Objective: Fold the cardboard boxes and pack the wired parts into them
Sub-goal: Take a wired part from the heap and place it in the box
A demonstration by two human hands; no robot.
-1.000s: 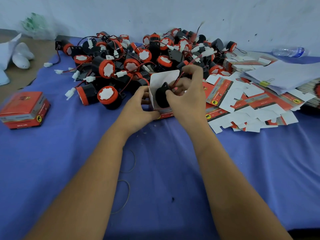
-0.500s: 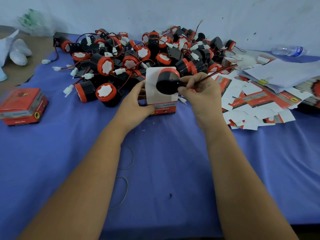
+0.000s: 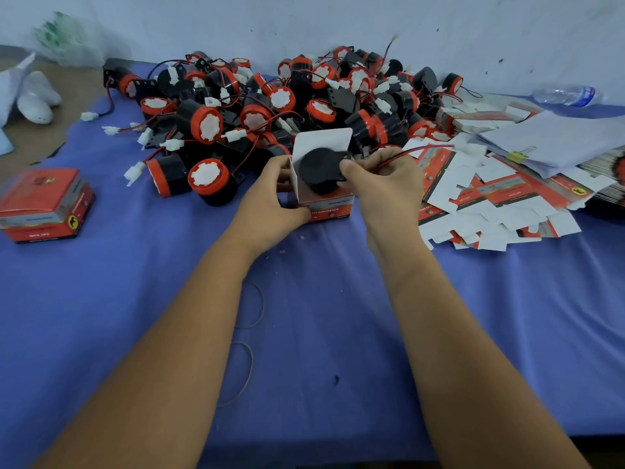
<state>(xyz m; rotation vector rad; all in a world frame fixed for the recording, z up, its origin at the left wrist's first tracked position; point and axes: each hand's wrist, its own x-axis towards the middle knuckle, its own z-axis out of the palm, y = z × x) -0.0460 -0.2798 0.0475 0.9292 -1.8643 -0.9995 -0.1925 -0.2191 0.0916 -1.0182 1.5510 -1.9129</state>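
Blue cloth covers the desk, which carries everything. At its far side against the wall lies a big heap of wired parts, black cylinders with red-and-white caps, red and black leads and white plugs. To the right spreads a pile of flat box blanks, red print on white card, with a stack of white papers held by a yellow clip behind them and a clear water bottle lying by the wall. At the left edge sits a closed red box, well apart from the rest.

Near the middle stands the open box, its white flap raised. The left hand has its grip curled round the box's left side, thumb on the near corner. The right hand pinches a black part at the box's mouth, partly inside; its red and black wire runs out to the right over the fingers. Two thin rubber bands lie on the cloth between the forearms.
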